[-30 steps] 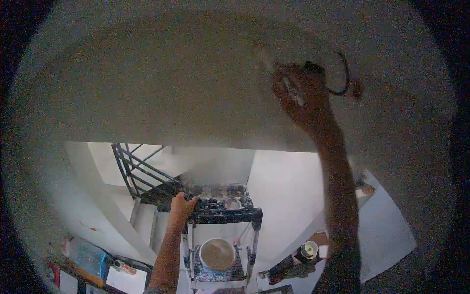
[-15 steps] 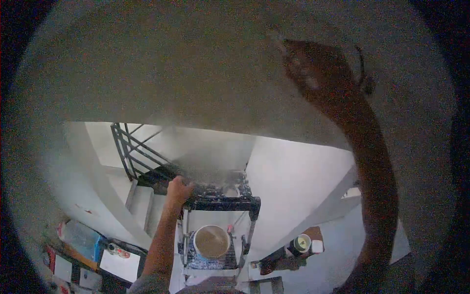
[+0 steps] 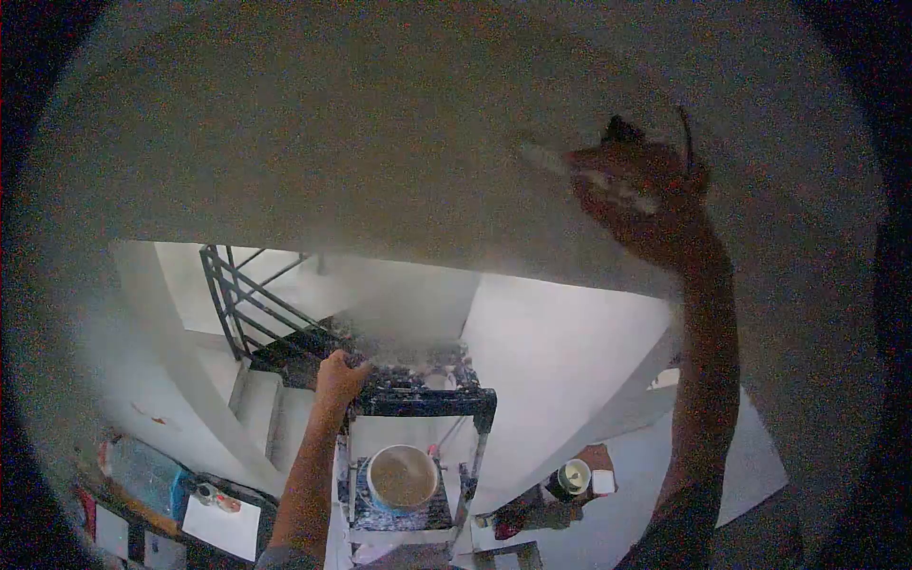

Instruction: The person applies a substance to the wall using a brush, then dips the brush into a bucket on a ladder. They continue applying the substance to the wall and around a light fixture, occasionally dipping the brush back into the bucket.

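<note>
My right hand [image 3: 632, 195] is raised against the dim grey ceiling [image 3: 342, 133], fingers closed on a pale flat tool [image 3: 546, 160] whose exact kind I cannot make out. A dark fitting [image 3: 624, 130] and a thin dark wire [image 3: 687, 138] show right by that hand. Lower down, my left hand [image 3: 339, 378] is closed on the left edge of the paint-spattered top of a stepladder [image 3: 418, 403]. Below that top, a white bucket [image 3: 372, 480] with a greyish-tan mix in it stands on the ladder's spattered lower platform.
Dark railings [image 3: 271, 294] and white stairs [image 3: 256, 408] lie left of the ladder. A white wall [image 3: 551, 351] rises on its right. On the floor at right are an open tin [image 3: 574, 477] and boards. At lower left stand a white panel [image 3: 223, 522] and a blue-edged clear container [image 3: 142, 475].
My right hand has moved down and somewhat right along the ceiling, uncovering the dark fitting. My left hand keeps its place on the ladder while the whole view has shifted slightly.
</note>
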`<state>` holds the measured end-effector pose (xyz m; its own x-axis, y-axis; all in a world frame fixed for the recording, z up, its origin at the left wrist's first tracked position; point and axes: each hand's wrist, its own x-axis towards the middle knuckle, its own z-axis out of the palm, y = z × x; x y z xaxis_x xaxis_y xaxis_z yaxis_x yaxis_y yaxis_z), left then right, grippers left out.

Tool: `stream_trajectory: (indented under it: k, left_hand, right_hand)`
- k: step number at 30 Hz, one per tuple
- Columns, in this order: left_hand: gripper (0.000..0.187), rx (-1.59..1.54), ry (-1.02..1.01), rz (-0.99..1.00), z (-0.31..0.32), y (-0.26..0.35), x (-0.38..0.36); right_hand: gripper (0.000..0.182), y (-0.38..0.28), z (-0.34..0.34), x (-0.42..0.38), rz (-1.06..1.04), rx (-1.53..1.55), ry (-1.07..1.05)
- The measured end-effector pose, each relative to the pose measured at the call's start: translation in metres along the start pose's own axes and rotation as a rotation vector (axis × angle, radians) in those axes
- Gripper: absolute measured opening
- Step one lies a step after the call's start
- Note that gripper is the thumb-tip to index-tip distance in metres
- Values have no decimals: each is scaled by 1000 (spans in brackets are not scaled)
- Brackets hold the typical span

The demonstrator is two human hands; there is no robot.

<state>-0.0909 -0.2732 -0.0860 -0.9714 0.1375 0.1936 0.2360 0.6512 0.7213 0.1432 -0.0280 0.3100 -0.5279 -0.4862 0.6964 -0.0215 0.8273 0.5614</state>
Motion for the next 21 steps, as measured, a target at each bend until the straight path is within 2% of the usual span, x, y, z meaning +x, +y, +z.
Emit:
stream_trajectory:
  k: [2, 3, 5, 6, 8, 9, 11, 12, 14, 15, 17, 18, 20, 21]
  left_hand:
    - [55, -98, -14, -14, 6, -7, 5]
    - [55, -98, -13, -12, 7, -9, 6]
    - [53, -45, 0, 22, 5, -8, 5]
    - [53, -45, 1, 25, 4, -7, 4]
    - [50, -102, -70, -25, 1, -6, 5]
    - [50, -99, -67, -20, 0, -6, 3]
    - [47, -128, 1, -23, 0, -2, -2]
    - [47, -135, 5, -19, -3, 1, -4]
    - [48, -140, -29, -15, -9, 5, -6]
    - [48, -139, -28, -13, -8, 4, -3]
    - [49, -59, 29, 35, 0, -4, 0]
    - [49, -56, 22, 32, 0, -4, 0]
    - [51, -122, -84, -37, -4, -3, 3]
    - [51, -119, -82, -39, -1, -7, 5]
  right_hand:
    - [32, 8, -4, 9, -20, 115, 150]
    - [32, 8, -8, 14, -20, 113, 152]
    - [29, 3, -18, 30, 226, 588, 220]
    - [29, 5, -9, 32, 226, 586, 222]
    - [27, 9, 20, 31, 15, -9, 366]
    - [27, 2, 27, 27, 19, -12, 370]
    - [25, -19, 30, 13, -16, 236, 90]
    - [25, -23, 21, 12, -22, 229, 93]
    - [24, -23, 2, 11, -81, 383, -265]
    - [24, -17, 2, 9, -79, 382, -263]
    - [25, -3, 4, 6, -80, 286, 229]
    - [25, 2, 3, 12, -75, 289, 224]
    - [28, 12, 0, 33, 243, 565, 320]
    - [28, 16, 4, 39, 244, 569, 321]
